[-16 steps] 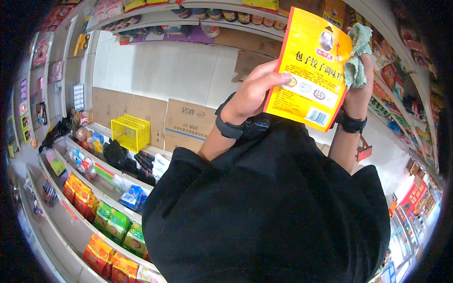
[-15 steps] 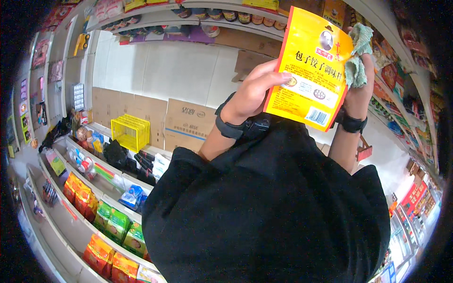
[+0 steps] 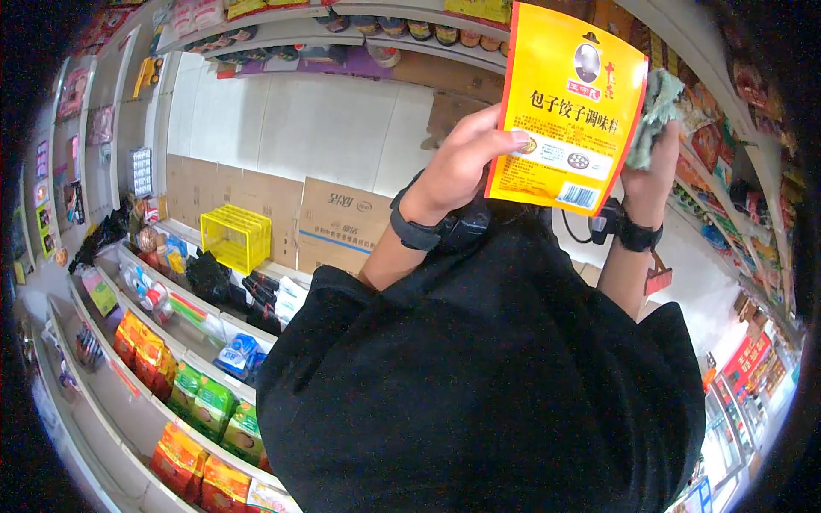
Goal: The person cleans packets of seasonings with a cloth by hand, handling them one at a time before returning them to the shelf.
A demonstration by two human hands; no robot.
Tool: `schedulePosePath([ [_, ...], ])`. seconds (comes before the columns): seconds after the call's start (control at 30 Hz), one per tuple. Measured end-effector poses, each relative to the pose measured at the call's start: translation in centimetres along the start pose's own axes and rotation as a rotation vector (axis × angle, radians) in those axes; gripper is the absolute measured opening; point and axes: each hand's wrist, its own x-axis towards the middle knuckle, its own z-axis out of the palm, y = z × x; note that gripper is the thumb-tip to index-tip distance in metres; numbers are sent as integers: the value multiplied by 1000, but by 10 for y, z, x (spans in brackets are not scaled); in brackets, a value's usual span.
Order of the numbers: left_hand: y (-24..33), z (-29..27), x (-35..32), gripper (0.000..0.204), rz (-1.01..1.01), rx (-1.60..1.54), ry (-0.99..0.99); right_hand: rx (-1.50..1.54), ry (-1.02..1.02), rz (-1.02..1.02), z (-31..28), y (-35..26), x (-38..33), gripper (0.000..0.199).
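A flat yellow seasoning packet [image 3: 569, 128] with red side edges is held up in front of me, its printed face toward the camera. My left hand [image 3: 462, 158] grips its left edge, thumb on the front and the other fingers hidden behind. Beside the packet's right edge, my right hand [image 3: 652, 171] holds a crumpled grey-green cloth [image 3: 657, 115]. Part of that hand is covered by the packet and cloth, so I cannot tell whether the cloth touches the packet's back. Both wrists wear black bands.
Shelves with jars [image 3: 419, 30] run above, and more packed shelves [image 3: 710, 162] stand at right. Lower left, tiered shelves carry orange bags [image 3: 144, 355] and green bags [image 3: 201, 402]. A yellow plastic basket [image 3: 237, 239] sits by a cardboard box [image 3: 338, 218].
The packet has shifted slightly up and turned a little more upright. My right hand and the cloth have moved from its front right edge to beside or behind it.
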Motion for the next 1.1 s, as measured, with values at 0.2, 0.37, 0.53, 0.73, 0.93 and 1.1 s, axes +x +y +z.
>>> schedulePosePath([
  [0.2,-8,-11,10,29,45,443,78,-181,92,18,8,27,-12,42],
  [0.37,-14,-16,14,27,31,447,87,-432,78,170,40,30,-19,39],
  [0.53,-10,-19,16,30,-17,536,83,-383,-42,70,42,33,-16,42],
  [0.73,-16,-23,19,31,2,478,117,-443,-117,163,46,36,-14,45],
  [0.93,-19,-28,11,27,46,425,188,-620,-197,263,48,35,-17,41],
  [1.1,-22,-26,12,25,48,433,215,-653,-183,269,42,39,-16,43],
])
